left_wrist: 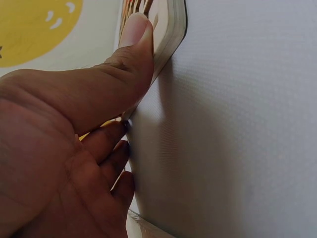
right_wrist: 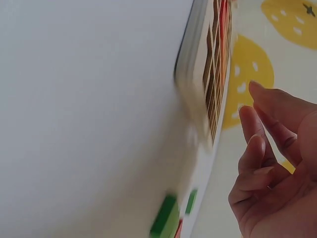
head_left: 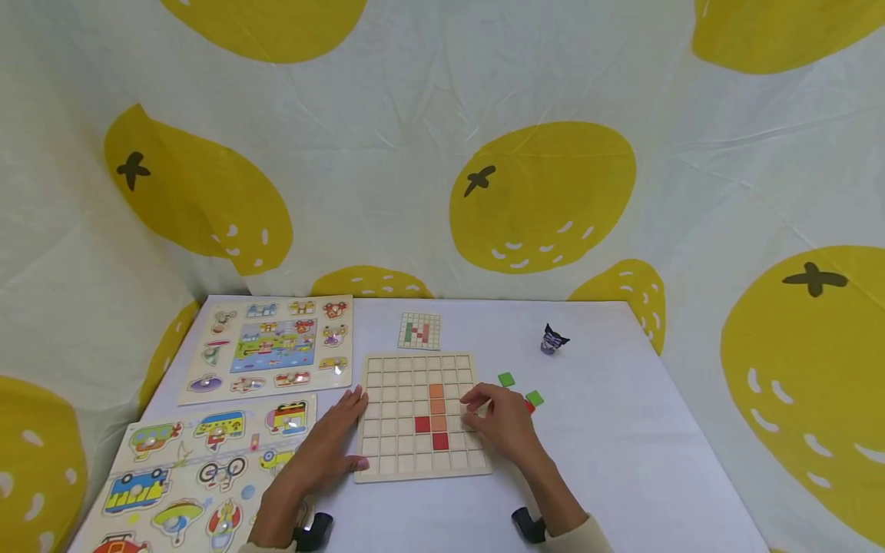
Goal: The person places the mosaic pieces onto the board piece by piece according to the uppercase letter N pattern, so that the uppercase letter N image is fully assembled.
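A wooden grid board [head_left: 397, 377] lies in the middle of the table in the head view. In its cells sit three orange tiles [head_left: 438, 407] in a column and two red tiles [head_left: 440, 441]. My left hand [head_left: 329, 437] rests at the board's left edge, fingers extended and thumb [left_wrist: 136, 32] on the near corner. Above the board's right side hovers my right hand [head_left: 503, 418], its fingers loosely bent with nothing visible between them. Two green tiles [head_left: 507, 379] and a partly hidden red tile [head_left: 530, 407] lie to the right of the board.
A small pattern card [head_left: 419, 332] lies behind the board. Two picture puzzles with vehicles stand on the left, one far [head_left: 228, 338] and one near [head_left: 187, 453]. A small dark figurine [head_left: 552, 339] is at the back right. A patterned cloth [head_left: 387, 192] hangs behind the table.
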Available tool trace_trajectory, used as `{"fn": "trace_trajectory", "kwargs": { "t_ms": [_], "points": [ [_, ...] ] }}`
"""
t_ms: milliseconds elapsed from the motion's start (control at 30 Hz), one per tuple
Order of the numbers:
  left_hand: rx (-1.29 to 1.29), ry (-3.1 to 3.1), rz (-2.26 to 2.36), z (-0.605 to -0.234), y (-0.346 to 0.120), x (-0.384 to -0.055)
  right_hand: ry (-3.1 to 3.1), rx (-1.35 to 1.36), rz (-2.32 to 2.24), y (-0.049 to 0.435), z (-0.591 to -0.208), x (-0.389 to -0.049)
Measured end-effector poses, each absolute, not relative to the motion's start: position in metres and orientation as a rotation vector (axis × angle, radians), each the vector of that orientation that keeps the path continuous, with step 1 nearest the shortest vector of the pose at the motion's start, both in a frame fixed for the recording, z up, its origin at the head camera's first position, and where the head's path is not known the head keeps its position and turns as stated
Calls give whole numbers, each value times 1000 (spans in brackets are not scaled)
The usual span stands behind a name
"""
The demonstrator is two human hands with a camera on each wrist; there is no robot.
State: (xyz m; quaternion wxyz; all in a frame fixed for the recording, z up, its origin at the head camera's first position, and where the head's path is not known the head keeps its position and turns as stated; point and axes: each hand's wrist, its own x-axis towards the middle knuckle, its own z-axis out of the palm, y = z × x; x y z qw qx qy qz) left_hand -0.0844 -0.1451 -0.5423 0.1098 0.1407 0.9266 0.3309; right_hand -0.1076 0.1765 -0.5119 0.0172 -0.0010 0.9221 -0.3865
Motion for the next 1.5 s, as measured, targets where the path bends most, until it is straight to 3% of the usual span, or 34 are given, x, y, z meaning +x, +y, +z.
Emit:
{"fn": "trace_trajectory", "kwargs": {
  "t_ms": [633,1500],
  "points": [
    [432,2726,968,-542,-148,-85,2854,255,-1126,259,-513,-109],
    [450,2750,999,-541,-146,-83,2954,217,-845,268,-527,-114]
  ]
}}
